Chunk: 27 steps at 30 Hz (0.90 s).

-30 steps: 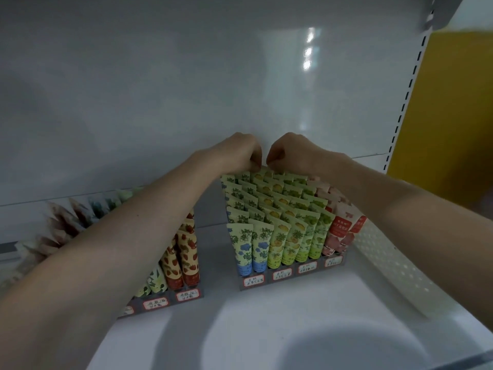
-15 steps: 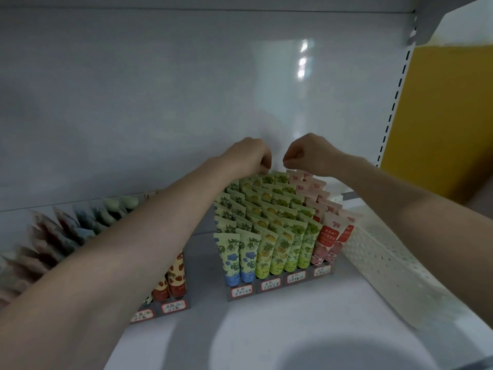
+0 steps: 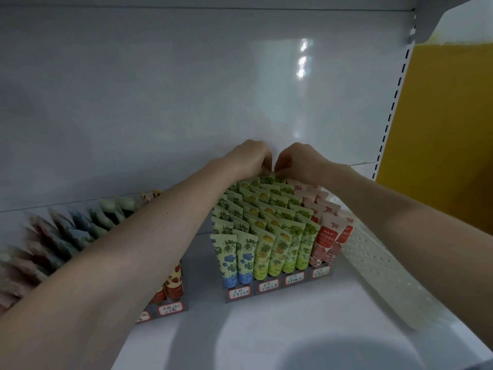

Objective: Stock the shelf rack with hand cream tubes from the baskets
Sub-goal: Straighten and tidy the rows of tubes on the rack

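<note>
Left hand (image 3: 249, 160) and right hand (image 3: 300, 161) are curled knuckle to knuckle mid-frame, both pinching the top edge of a green tube (image 3: 274, 179) in the rack (image 3: 277, 285)'s back row. The tube stands upright directly under the fingertips, so neither hand's nearer. The back panel (image 3: 186, 102) is right behind, and the white basket (image 3: 378, 263) crowds the rack's right side.

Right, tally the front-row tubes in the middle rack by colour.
Blue tubes: 2
Yellow tubes: 2
Green tubes: 2
Pink tubes: 2
Total: 8
</note>
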{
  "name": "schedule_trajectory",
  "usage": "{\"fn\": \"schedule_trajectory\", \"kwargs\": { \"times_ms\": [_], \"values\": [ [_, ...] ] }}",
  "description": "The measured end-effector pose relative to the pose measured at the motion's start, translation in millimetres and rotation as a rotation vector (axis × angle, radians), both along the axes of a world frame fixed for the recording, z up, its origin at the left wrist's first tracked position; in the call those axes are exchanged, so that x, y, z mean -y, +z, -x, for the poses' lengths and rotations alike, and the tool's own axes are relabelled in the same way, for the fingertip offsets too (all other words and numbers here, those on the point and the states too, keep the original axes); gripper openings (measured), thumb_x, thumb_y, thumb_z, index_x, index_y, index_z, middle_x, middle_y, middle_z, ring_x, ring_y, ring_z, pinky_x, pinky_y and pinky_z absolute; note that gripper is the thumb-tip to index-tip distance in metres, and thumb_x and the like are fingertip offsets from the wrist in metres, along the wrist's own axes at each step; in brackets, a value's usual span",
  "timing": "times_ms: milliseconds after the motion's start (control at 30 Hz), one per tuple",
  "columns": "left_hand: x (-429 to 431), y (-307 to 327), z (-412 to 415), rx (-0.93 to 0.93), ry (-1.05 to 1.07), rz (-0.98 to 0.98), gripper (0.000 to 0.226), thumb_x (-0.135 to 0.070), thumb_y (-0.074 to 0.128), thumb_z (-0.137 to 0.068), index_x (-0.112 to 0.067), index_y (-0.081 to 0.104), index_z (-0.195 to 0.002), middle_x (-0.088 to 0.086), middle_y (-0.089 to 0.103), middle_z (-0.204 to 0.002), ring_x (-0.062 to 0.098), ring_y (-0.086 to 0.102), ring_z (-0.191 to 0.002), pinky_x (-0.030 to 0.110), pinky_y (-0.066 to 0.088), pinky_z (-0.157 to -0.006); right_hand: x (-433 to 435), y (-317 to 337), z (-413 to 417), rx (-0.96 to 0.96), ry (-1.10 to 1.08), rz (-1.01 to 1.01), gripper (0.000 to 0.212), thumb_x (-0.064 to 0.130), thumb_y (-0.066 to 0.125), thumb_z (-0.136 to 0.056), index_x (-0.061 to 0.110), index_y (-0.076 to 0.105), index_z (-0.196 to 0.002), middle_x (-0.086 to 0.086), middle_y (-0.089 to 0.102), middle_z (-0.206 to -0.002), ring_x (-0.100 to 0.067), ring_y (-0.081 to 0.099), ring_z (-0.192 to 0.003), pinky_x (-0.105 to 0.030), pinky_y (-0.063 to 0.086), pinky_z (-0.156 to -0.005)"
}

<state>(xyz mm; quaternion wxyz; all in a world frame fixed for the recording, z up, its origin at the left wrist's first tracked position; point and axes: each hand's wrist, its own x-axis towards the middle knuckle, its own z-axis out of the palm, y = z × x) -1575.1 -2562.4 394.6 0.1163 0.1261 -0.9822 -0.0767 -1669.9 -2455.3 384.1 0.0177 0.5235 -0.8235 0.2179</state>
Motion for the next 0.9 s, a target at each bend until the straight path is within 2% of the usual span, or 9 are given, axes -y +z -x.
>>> {"fn": "schedule_trajectory", "kwargs": {
  "times_ms": [133,333,733,800,900],
  "values": [
    [0.3,-0.3,0.6,0.008,0.003,0.009,0.02,-0.011,0.061,-0.089,-0.004,0.069,-0.106,0.014,0.067,-0.108,0.027,0.061,-0.097,0.027,0.043,-0.082,0.8,-1.3,-0.5,0.0,0.004,0.015,0.02,0.012,0.061,-0.087,0.007,0.068,-0.105,-0.007,0.066,-0.109,-0.021,0.06,-0.102,-0.025,0.044,-0.083],
    [1.0,-0.4,-0.9,0.002,0.004,0.006,0.021,-0.01,0.061,-0.089,-0.003,0.069,-0.106,0.015,0.067,-0.108,0.027,0.062,-0.098,0.032,0.047,-0.09,3.1,-3.0,-0.9,0.0,0.01,0.007,0.019,0.013,0.061,-0.087,0.007,0.069,-0.104,-0.009,0.068,-0.106,-0.022,0.063,-0.096,-0.028,0.048,-0.083],
    [0.6,-0.3,-3.3,0.004,-0.012,-0.001,0.021,-0.011,0.06,-0.089,-0.003,0.069,-0.107,0.014,0.067,-0.109,0.026,0.061,-0.099,0.027,0.044,-0.085,2.3,-2.1,-1.2,0.001,0.025,0.006,0.02,0.011,0.061,-0.088,0.007,0.069,-0.105,-0.008,0.067,-0.107,-0.02,0.06,-0.097,-0.024,0.044,-0.081],
    [1.2,2.2,-8.1,-0.028,-0.012,-0.016,0.021,-0.01,0.059,-0.089,-0.004,0.068,-0.107,0.013,0.067,-0.11,0.024,0.061,-0.098,0.025,0.043,-0.083,-1.8,1.9,-1.1,0.023,0.026,0.026,0.019,0.014,0.061,-0.088,0.006,0.069,-0.103,-0.006,0.067,-0.104,-0.018,0.06,-0.091,-0.024,0.044,-0.078],
    [3.1,8.8,-20.5,-0.181,-0.018,-0.033,0.02,-0.011,0.058,-0.09,-0.004,0.068,-0.107,0.009,0.067,-0.11,0.015,0.059,-0.094,0.021,0.039,-0.081,-14.7,12.7,2.7,0.05,0.008,0.136,0.017,0.015,0.061,-0.088,0.005,0.07,-0.098,-0.004,0.065,-0.094,-0.014,0.057,-0.079,-0.02,0.043,-0.066]
  ]
}}
